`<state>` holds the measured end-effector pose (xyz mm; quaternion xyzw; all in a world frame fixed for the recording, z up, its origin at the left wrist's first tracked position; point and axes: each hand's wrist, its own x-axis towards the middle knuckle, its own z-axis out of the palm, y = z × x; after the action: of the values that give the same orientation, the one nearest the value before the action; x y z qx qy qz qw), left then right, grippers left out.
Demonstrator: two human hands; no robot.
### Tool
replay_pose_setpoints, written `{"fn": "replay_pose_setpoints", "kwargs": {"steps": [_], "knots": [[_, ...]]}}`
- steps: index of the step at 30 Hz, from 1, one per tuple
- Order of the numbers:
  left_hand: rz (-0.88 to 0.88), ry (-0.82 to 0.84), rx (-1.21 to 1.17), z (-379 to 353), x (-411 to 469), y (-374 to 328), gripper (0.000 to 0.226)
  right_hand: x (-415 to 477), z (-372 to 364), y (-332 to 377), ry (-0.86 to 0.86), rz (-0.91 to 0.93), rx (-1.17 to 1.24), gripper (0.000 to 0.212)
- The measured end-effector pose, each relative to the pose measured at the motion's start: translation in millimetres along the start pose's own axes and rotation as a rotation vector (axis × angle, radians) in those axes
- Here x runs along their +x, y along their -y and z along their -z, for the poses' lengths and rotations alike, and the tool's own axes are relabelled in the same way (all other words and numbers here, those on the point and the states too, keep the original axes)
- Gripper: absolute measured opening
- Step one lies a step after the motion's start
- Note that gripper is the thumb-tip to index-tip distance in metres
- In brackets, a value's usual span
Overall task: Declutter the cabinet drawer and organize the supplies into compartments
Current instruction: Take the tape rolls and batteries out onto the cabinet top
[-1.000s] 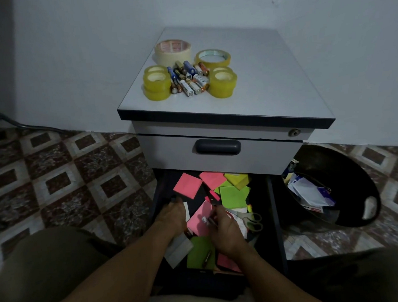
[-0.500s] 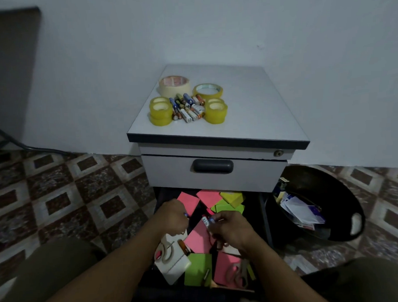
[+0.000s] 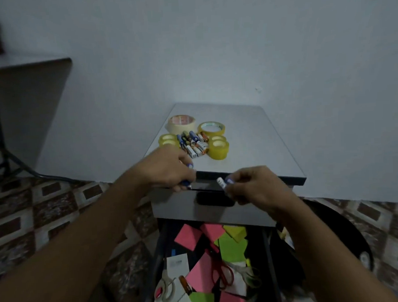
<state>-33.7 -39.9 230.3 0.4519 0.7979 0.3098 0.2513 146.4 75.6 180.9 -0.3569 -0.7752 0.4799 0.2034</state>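
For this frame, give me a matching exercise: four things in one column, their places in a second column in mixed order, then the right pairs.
Things
1. battery pile
2. red scissors
3. right hand
4. black bin

Places
A. in the open drawer, among sticky notes
B. on the floor, right of the cabinet
C. on the cabinet top, between tape rolls
D. raised at the cabinet's front edge, pinching a white battery

Pairs: 1-C, 2-A, 3-D, 4-B
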Motion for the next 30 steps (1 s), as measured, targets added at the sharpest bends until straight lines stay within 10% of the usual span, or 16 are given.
{"fn": "replay_pose_setpoints", "kwargs": {"steps": [6,30], "knots": [[0.083,-0.159,-0.065,43,54,-32,0.005,62,28,73,-0.095,0.037,-0.190,0.007],[0.397,0.118,0.381,36,170,-32,0.016,176,-31,91,-0.040,0.042,-0.692,0.036]]}}
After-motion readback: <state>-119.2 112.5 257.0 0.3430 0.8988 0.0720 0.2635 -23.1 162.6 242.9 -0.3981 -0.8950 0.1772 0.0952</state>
